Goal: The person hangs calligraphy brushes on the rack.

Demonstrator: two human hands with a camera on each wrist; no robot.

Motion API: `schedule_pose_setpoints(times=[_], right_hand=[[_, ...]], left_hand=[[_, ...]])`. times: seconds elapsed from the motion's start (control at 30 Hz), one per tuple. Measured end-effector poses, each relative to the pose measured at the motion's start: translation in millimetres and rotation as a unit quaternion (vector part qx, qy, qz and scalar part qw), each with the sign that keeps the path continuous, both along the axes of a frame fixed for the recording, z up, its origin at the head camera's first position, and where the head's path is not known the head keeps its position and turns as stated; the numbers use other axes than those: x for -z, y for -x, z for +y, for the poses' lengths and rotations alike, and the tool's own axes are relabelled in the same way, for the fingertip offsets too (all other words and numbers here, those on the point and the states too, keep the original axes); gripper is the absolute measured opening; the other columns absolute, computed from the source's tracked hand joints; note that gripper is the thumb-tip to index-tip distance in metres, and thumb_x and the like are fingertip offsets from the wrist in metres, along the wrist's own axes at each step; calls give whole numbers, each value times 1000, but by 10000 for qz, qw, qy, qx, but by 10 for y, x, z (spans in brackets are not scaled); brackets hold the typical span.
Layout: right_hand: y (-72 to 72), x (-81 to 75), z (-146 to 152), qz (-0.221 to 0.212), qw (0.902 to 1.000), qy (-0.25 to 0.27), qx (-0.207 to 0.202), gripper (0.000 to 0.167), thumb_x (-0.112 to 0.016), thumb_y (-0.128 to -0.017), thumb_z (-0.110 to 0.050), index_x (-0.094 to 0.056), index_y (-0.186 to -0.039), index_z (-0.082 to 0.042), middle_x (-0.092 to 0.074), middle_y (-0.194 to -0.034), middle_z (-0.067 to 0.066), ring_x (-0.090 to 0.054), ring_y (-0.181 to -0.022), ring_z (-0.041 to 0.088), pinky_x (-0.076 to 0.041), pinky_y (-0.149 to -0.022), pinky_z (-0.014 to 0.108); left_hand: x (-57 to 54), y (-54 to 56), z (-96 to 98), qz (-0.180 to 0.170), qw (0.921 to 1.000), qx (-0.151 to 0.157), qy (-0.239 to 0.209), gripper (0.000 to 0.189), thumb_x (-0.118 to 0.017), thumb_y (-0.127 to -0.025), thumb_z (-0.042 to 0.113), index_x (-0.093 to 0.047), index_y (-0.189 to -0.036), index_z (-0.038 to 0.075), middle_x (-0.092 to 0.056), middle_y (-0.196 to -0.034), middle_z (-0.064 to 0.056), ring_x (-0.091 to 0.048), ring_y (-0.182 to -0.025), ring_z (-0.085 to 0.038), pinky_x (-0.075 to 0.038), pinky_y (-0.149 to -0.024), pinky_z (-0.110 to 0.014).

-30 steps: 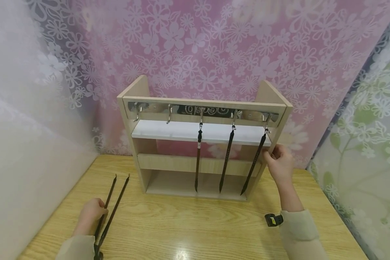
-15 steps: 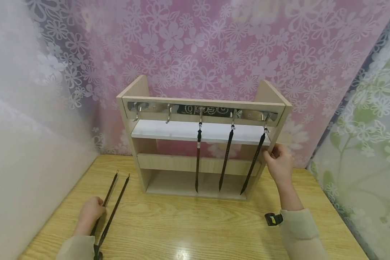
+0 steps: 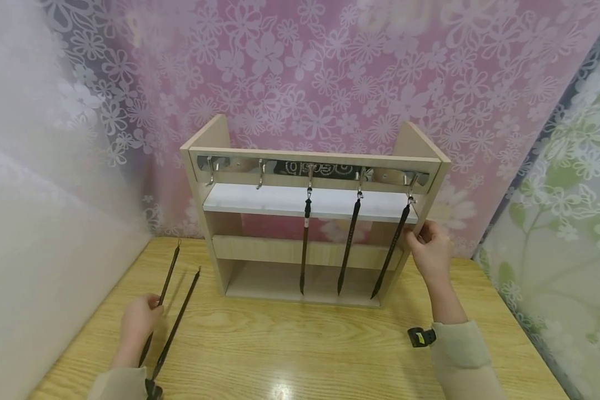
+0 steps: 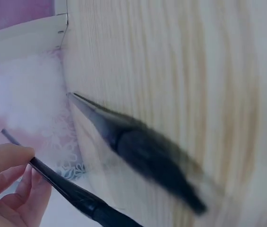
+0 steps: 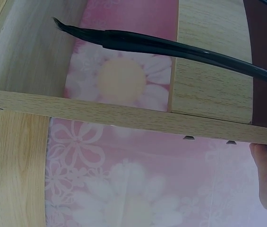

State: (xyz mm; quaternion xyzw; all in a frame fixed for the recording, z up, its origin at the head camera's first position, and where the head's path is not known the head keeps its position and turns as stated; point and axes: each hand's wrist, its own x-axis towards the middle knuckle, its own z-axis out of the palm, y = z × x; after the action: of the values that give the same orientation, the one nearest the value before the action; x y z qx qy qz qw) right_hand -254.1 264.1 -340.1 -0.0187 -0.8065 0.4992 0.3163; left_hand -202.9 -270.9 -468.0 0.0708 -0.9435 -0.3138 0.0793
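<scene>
My left hand (image 3: 139, 319) pinches a dark calligraphy brush (image 3: 169, 276) by its handle, with its hanging loop pointing up and away. In the left wrist view the held brush (image 4: 64, 184) slants down from thumb and fingers (image 4: 10, 184). A second calligraphy brush (image 3: 181, 319) lies on the table just right of that hand. My right hand (image 3: 432, 253) holds the right side panel of a pale wooden rack (image 3: 300, 156), thumb at the panel's front edge. Three brushes hang from the rack's hooks: one at the middle (image 3: 304, 250), another right of it (image 3: 349, 247), and one at far right (image 3: 391, 250).
Two more metal hooks, a far-left hook (image 3: 211, 172) and its neighbour (image 3: 261, 175), show on the rack's rail. A white shelf (image 3: 260, 200) sits behind the hanging brushes. The wood-grain table (image 3: 280, 344) meets a white wall (image 3: 55, 250) at left and floral curtains (image 3: 305, 66) behind.
The brush in my left hand has risen and moved away from me, its loop end now farther back than the lying brush's. My right hand has stayed on the rack.
</scene>
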Motion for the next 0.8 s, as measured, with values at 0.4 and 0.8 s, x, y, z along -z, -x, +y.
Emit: schedule_pose_setpoints(times=[0.4,0.8], right_hand=[[18,5,-5,61,10000,20,68,25,-57,-80,-1,-54,-101,12,-58,-98,24,-58,-93,24,-47,-76,12],[18,18,-3,49,9998,-71,165,25,-57,-80,-1,-55,-101,11,-59,-98,24,-58,-94,29,-46,-76,11]], left_hand=[[-33,-57,213,931,9931,-584,-402,26,-54,-81,0,-55,-104,-12,-59,-93,-27,-58,-79,-36,-51,-53,-33],[-181,-145,514,2487,9636,-736,-641,18,-62,-73,-9,-62,-91,-11,-63,-79,-21,-61,-71,-33,-51,-52,-27]])
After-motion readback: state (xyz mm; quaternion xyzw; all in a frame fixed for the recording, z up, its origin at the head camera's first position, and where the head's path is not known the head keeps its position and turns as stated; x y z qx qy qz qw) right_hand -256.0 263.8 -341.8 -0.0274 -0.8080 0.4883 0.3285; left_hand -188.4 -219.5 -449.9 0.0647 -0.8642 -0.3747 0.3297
